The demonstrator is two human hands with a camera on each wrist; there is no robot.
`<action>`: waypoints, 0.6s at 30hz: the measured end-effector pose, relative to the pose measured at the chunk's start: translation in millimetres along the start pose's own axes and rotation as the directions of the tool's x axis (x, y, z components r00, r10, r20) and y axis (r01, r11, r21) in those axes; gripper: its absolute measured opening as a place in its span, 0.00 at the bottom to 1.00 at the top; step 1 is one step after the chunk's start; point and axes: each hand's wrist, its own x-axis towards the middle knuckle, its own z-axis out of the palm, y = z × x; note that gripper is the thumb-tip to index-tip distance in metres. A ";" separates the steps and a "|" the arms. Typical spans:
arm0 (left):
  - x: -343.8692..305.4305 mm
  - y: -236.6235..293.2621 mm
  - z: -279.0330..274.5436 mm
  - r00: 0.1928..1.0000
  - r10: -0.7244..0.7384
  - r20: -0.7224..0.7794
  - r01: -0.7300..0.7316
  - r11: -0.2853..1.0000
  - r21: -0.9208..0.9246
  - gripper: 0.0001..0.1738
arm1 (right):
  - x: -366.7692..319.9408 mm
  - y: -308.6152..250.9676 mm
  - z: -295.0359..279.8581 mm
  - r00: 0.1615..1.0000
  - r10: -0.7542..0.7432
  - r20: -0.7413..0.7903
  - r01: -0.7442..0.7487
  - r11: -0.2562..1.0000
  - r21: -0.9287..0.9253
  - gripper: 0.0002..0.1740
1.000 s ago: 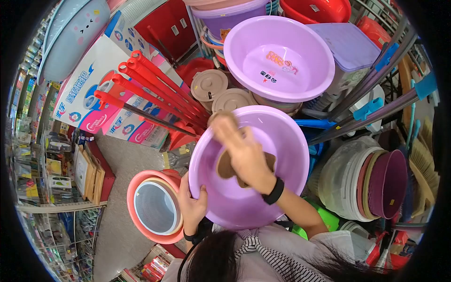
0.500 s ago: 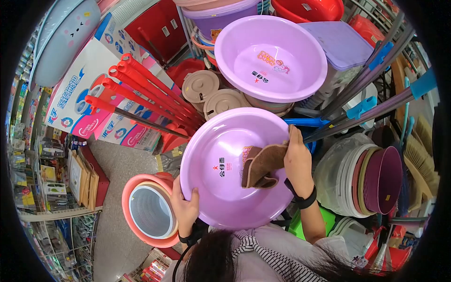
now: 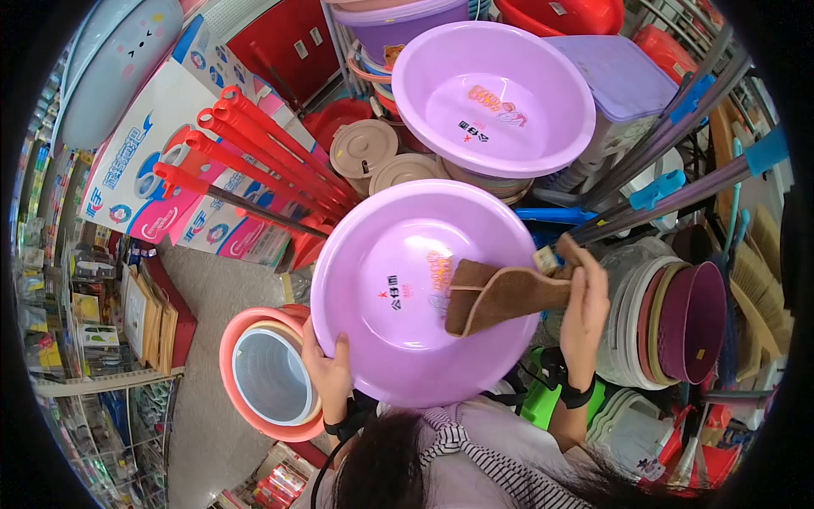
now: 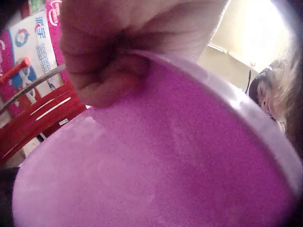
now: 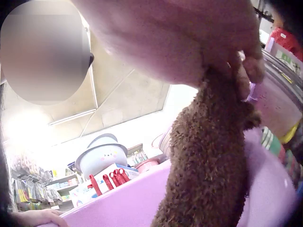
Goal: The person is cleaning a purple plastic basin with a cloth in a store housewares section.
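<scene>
A purple plastic basin (image 3: 373, 335) with printed characters is held up in front of the person's chest. The left hand (image 3: 329, 375) grips its near-left rim; in the left wrist view the curled fingers of that left hand (image 4: 118, 61) fold over the rim. Just past the basin's right edge, the right hand (image 3: 585, 318) pinches one end of a brown fuzzy cloth (image 3: 500, 299) with pale-stitched edges. The cloth's other end hangs over the basin's inside. Seen from the right wrist, the cloth (image 5: 203, 161) dangles from the fingers with its shaggy pile showing.
Another purple basin (image 3: 496, 144) sits on a stack beyond. Red handles (image 3: 254, 161) and brown lidded bins (image 3: 365, 146) stand ahead on the left, pole handles (image 3: 670, 199) on the right. Nested buckets lie at right (image 3: 699, 322); an orange bucket (image 3: 233, 382) stands on the floor at left.
The right hand has moved from over the basin out past its right rim, drawing the cloth rightward. The left hand keeps its grip on the rim.
</scene>
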 end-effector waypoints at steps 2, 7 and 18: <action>1.1 1.4 -5.0 1.000 -0.009 -0.018 0.009 1.000 0.006 0.26 | -1.7 -11.8 -3.5 0.987 -0.039 -0.153 0.054 0.994 0.099 0.18; -1.0 -1.2 -7.7 0.997 -0.038 -0.062 0.034 0.997 -0.069 0.24 | -4.4 -33.9 -22.4 0.638 0.080 -0.766 0.291 0.896 0.335 0.19; 3.6 4.6 -40.8 0.990 -0.004 -0.144 0.007 1.000 0.026 0.26 | -20.9 52.7 -96.6 0.667 -0.329 -0.668 0.395 0.917 -0.056 0.57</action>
